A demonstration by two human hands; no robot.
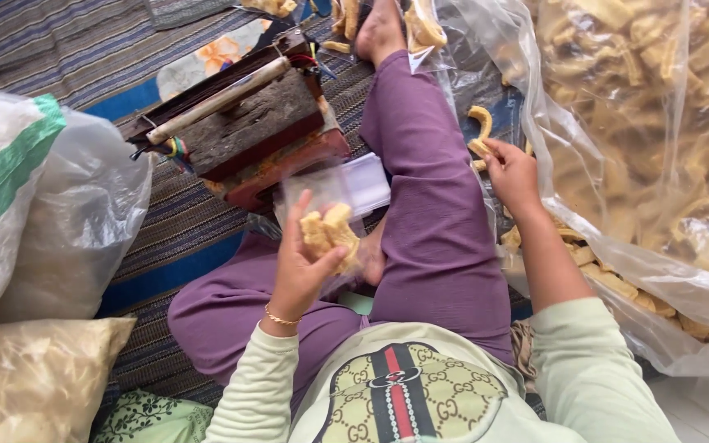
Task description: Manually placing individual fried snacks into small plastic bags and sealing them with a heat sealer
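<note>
My left hand (pixel 301 267) holds a small clear plastic bag (pixel 322 193) upright over my lap, with a few pale yellow crackers (pixel 330 234) inside it. My right hand (pixel 512 174) reaches out to the right and pinches a curved yellow cracker (pixel 480 131) beside the mouth of a big clear sack (pixel 617 123) full of the same crackers. I sit on a striped mat in purple trousers (pixel 432 205), one leg stretched forward.
A worn wooden sealing device (pixel 244 123) with a pale bar sits ahead on the mat. A stack of empty small bags (pixel 367 182) lies by my knee. Large white and clear sacks (pixel 34 205) stand at the left, another filled one (pixel 34 377) below.
</note>
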